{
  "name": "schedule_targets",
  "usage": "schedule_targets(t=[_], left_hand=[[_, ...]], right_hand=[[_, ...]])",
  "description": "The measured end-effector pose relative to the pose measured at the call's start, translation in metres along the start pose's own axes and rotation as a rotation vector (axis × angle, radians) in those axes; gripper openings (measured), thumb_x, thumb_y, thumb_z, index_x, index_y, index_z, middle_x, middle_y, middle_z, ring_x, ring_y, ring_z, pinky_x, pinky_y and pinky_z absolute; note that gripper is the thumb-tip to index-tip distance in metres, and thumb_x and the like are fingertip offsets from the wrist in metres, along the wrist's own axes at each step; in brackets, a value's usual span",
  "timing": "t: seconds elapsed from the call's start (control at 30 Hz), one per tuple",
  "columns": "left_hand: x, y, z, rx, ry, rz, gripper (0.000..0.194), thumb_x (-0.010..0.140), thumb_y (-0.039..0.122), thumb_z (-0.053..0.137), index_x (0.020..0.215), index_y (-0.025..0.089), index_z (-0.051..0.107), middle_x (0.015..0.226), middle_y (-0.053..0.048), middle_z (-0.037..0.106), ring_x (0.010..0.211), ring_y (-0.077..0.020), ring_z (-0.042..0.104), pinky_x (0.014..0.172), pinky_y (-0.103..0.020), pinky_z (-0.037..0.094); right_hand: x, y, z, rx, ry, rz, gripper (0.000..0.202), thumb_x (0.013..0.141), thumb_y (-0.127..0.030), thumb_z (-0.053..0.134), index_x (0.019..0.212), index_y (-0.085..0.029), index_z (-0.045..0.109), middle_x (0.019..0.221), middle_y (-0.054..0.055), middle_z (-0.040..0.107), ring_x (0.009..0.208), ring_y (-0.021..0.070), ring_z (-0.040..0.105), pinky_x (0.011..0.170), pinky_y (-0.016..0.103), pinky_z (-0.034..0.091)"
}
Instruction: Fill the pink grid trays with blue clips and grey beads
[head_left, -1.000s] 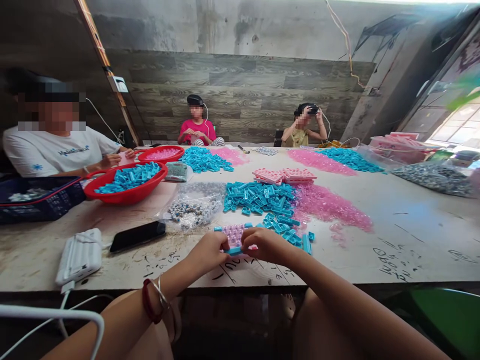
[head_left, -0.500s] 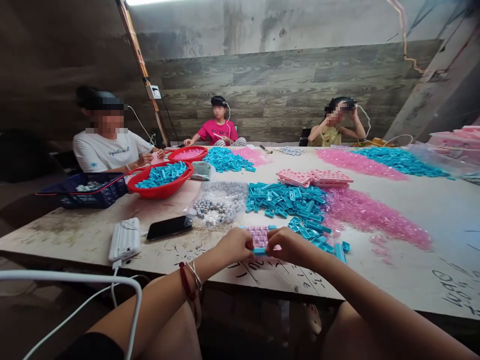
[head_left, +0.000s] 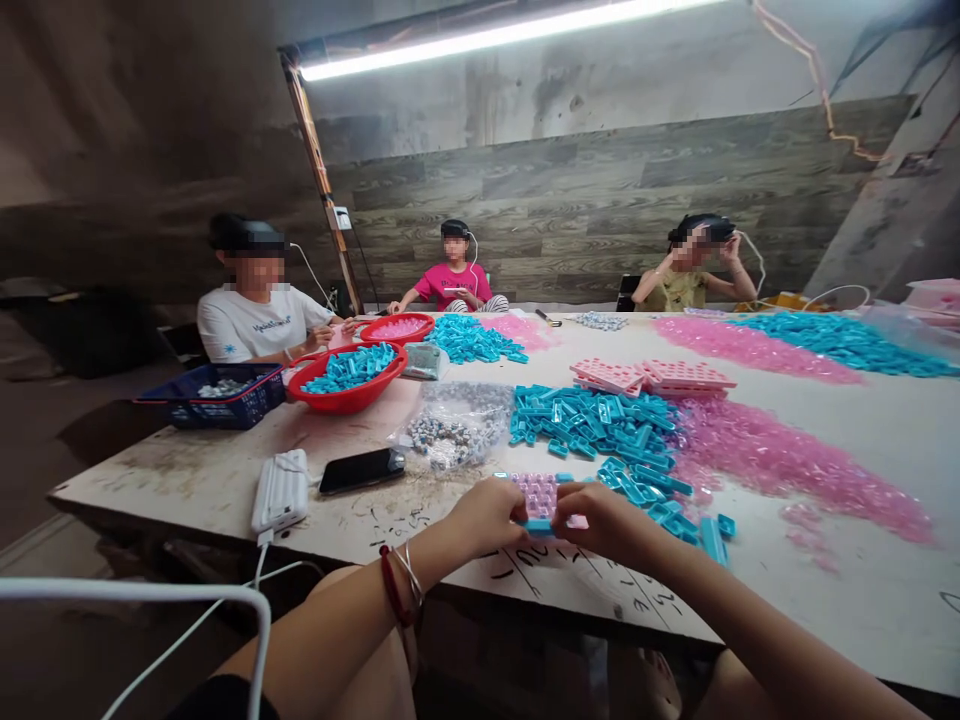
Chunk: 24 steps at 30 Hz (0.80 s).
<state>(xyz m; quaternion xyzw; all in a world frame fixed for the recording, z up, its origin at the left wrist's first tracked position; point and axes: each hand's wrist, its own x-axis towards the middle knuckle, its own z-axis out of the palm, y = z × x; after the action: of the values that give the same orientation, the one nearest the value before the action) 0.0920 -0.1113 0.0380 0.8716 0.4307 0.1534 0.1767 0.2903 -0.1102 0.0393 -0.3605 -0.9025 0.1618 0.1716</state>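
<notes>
Low over the near table edge, my left hand (head_left: 484, 518) and my right hand (head_left: 596, 512) hold a small pink tray (head_left: 536, 492) from its two sides. Rows of clear pink pieces cover its top, and blue pieces (head_left: 538, 526) show along its near and far edges. Both hands have their fingers closed against it, hiding its ends. Just beyond my hands lies a heap of blue plastic pieces (head_left: 592, 420). To its right spreads a pile of clear pink pieces (head_left: 795, 465). Stacked pink trays (head_left: 652, 377) rest behind the blue heap.
Left of my hands are a black phone (head_left: 362, 470), a white power bank (head_left: 280, 492) with a cable and a plastic bag of beads (head_left: 457, 425). A red basin (head_left: 349, 398) and a navy basket (head_left: 225, 405) stand farther left. Several people sit around the table (head_left: 172, 470).
The whole view has shifted, so the scene sits lower and farther right, and a ceiling lamp shows. My hands keep their hold on the pink tray.
</notes>
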Motion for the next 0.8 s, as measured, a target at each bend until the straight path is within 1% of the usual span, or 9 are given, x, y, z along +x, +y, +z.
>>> schedule_targets(t=[0.17, 0.27, 0.33, 0.4, 0.43, 0.5, 0.6, 0.67, 0.8], left_hand=[[-0.004, 0.002, -0.003, -0.022, 0.083, 0.033, 0.006, 0.067, 0.017, 0.061, 0.071, 0.015, 0.065, 0.069, -0.002, 0.061, 0.067, -0.0144, 0.053, 0.059, -0.022, 0.036], [-0.003, 0.005, -0.001, -0.059, 0.158, 0.038, 0.009, 0.072, 0.018, 0.059, 0.078, 0.015, 0.064, 0.077, -0.002, 0.060, 0.074, -0.0149, 0.054, 0.068, -0.023, 0.040], [-0.002, 0.008, 0.003, -0.084, 0.227, -0.001, 0.020, 0.072, 0.019, 0.059, 0.092, 0.015, 0.060, 0.085, -0.003, 0.060, 0.077, -0.0148, 0.054, 0.070, -0.024, 0.041], [-0.003, 0.012, 0.008, -0.081, 0.256, -0.049, 0.031, 0.071, 0.020, 0.060, 0.101, 0.015, 0.054, 0.092, -0.004, 0.059, 0.078, -0.0152, 0.054, 0.069, -0.024, 0.043], [-0.003, 0.014, 0.010, -0.060, 0.239, -0.060, 0.031, 0.071, 0.022, 0.061, 0.100, 0.015, 0.054, 0.093, -0.004, 0.059, 0.079, -0.0158, 0.054, 0.068, -0.024, 0.043], [-0.004, 0.017, 0.015, 0.026, 0.161, -0.044, 0.024, 0.072, 0.027, 0.062, 0.092, 0.015, 0.056, 0.091, -0.005, 0.059, 0.081, -0.0176, 0.054, 0.068, -0.025, 0.043], [-0.004, 0.021, 0.020, 0.189, 0.083, 0.007, 0.016, 0.076, 0.029, 0.059, 0.081, 0.015, 0.057, 0.087, -0.006, 0.060, 0.083, -0.0199, 0.055, 0.071, -0.028, 0.043], [-0.003, 0.022, 0.021, 0.253, 0.072, 0.012, 0.016, 0.077, 0.031, 0.057, 0.079, 0.015, 0.057, 0.085, -0.006, 0.060, 0.082, -0.0202, 0.055, 0.070, -0.029, 0.044], [-0.003, 0.020, 0.021, 0.274, 0.080, 0.009, 0.014, 0.078, 0.030, 0.057, 0.079, 0.016, 0.057, 0.084, -0.005, 0.061, 0.081, -0.0193, 0.055, 0.069, -0.028, 0.043]], right_hand=[[0.000, 0.005, 0.002, -0.037, 0.081, -0.065, 0.015, 0.074, -0.017, 0.059, 0.087, -0.020, 0.067, 0.080, 0.004, 0.063, 0.071, 0.0140, 0.058, 0.063, 0.023, 0.043], [-0.001, 0.007, -0.004, -0.023, 0.107, -0.069, 0.013, 0.078, -0.022, 0.056, 0.085, -0.020, 0.067, 0.079, 0.004, 0.062, 0.069, 0.0134, 0.057, 0.063, 0.023, 0.043], [-0.004, 0.009, -0.012, -0.060, 0.116, -0.015, 0.011, 0.077, -0.021, 0.056, 0.082, -0.020, 0.066, 0.077, 0.003, 0.062, 0.067, 0.0133, 0.056, 0.062, 0.024, 0.042], [-0.009, 0.010, -0.019, -0.134, 0.126, 0.067, 0.009, 0.073, -0.019, 0.057, 0.078, -0.019, 0.064, 0.075, 0.003, 0.061, 0.067, 0.0143, 0.056, 0.061, 0.025, 0.042], [-0.012, 0.012, -0.023, -0.170, 0.127, 0.109, 0.008, 0.071, -0.019, 0.057, 0.077, -0.019, 0.063, 0.074, 0.003, 0.061, 0.067, 0.0149, 0.056, 0.061, 0.025, 0.041], [-0.015, 0.015, -0.027, -0.213, 0.121, 0.178, 0.008, 0.069, -0.020, 0.058, 0.076, -0.019, 0.062, 0.074, 0.003, 0.060, 0.066, 0.0157, 0.055, 0.060, 0.026, 0.041], [-0.017, 0.018, -0.028, -0.208, 0.079, 0.218, 0.008, 0.069, -0.020, 0.056, 0.075, -0.019, 0.062, 0.074, 0.003, 0.060, 0.067, 0.0158, 0.055, 0.060, 0.026, 0.040], [-0.016, 0.019, -0.027, -0.187, 0.045, 0.217, 0.009, 0.069, -0.019, 0.055, 0.075, -0.019, 0.062, 0.074, 0.003, 0.060, 0.067, 0.0155, 0.055, 0.060, 0.026, 0.040], [-0.015, 0.019, -0.026, -0.136, 0.019, 0.211, 0.011, 0.068, -0.017, 0.055, 0.075, -0.019, 0.062, 0.075, 0.003, 0.061, 0.068, 0.0152, 0.054, 0.062, 0.025, 0.040]])
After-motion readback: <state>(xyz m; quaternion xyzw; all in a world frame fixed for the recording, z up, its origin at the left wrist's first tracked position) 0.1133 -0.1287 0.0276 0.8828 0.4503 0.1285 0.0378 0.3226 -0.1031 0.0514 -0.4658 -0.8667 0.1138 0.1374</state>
